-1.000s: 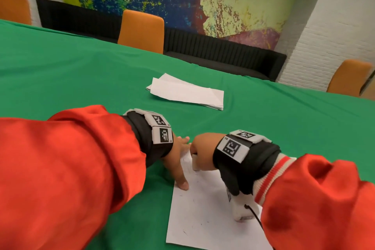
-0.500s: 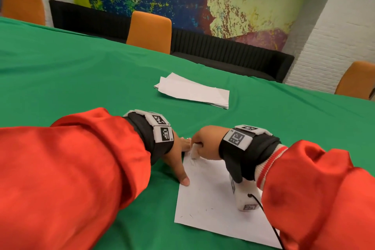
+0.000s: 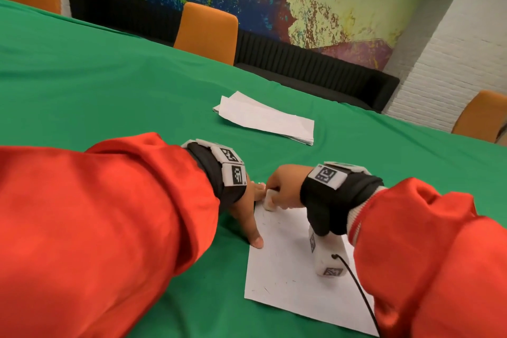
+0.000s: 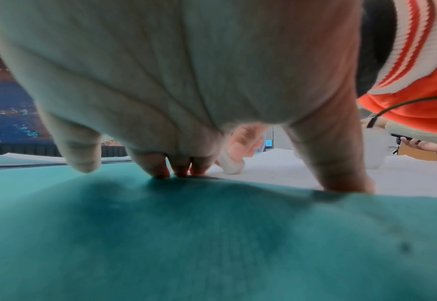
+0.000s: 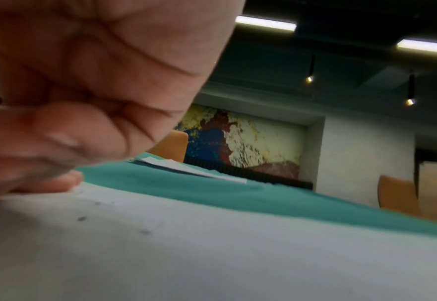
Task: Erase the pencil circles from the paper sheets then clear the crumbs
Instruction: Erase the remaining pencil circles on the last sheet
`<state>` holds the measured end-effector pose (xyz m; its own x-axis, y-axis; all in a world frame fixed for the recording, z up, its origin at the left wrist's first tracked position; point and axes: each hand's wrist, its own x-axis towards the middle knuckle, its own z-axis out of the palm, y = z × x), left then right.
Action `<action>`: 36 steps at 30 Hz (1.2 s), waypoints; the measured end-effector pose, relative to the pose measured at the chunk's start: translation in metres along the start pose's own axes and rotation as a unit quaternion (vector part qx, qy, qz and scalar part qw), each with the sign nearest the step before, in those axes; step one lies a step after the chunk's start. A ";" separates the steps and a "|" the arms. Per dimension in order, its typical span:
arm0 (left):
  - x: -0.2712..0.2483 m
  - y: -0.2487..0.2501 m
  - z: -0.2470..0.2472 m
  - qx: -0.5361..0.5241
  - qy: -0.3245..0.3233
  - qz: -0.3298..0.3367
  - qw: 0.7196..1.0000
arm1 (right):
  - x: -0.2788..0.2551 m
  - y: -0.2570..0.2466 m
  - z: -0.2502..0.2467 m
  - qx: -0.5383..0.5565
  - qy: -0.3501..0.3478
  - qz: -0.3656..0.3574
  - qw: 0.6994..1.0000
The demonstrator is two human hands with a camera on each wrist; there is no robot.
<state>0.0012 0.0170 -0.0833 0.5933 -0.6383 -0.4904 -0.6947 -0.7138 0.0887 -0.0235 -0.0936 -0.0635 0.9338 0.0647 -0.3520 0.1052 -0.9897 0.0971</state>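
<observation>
A white paper sheet (image 3: 288, 269) lies on the green tablecloth in front of me, dotted with dark eraser crumbs (image 3: 265, 289). My right hand (image 3: 284, 186) grips a white eraser (image 3: 269, 200) and holds it down on the sheet's far left corner. In the left wrist view the eraser (image 4: 231, 166) touches the paper (image 4: 276, 173). My left hand (image 3: 248, 208) presses straight fingers on the sheet's left edge, its thumb (image 3: 255, 236) at the paper's side. In the right wrist view the paper (image 5: 212, 254) carries a few dark crumbs (image 5: 82, 219).
A stack of white sheets (image 3: 267, 122) lies farther out on the green table (image 3: 109, 90). Orange chairs (image 3: 208, 33) and a black bench stand along the table's far side. A black cable (image 3: 356, 288) trails from my right wrist over the sheet.
The right hand has slid the eraser up the sheet, from beside the left thumb to the far left corner. The left hand has kept pressing the paper's edge.
</observation>
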 end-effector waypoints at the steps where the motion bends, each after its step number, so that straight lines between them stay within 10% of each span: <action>1: 0.001 -0.001 -0.002 0.011 -0.002 0.001 1.000 | -0.001 0.000 0.001 0.003 -0.011 -0.007 1.000; 21: 0.008 -0.005 0.001 0.025 0.006 0.004 1.000 | 0.000 -0.004 0.006 0.019 0.036 0.010 0.999; 36: 0.003 0.001 -0.001 0.006 0.044 0.039 0.998 | -0.023 -0.011 0.009 0.056 -0.053 -0.031 0.997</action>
<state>0.0022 0.0141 -0.0835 0.5695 -0.7155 -0.4046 -0.7454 -0.6570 0.1129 -0.0496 -0.0856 -0.0648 0.8844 0.1181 -0.4515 0.1169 -0.9927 -0.0306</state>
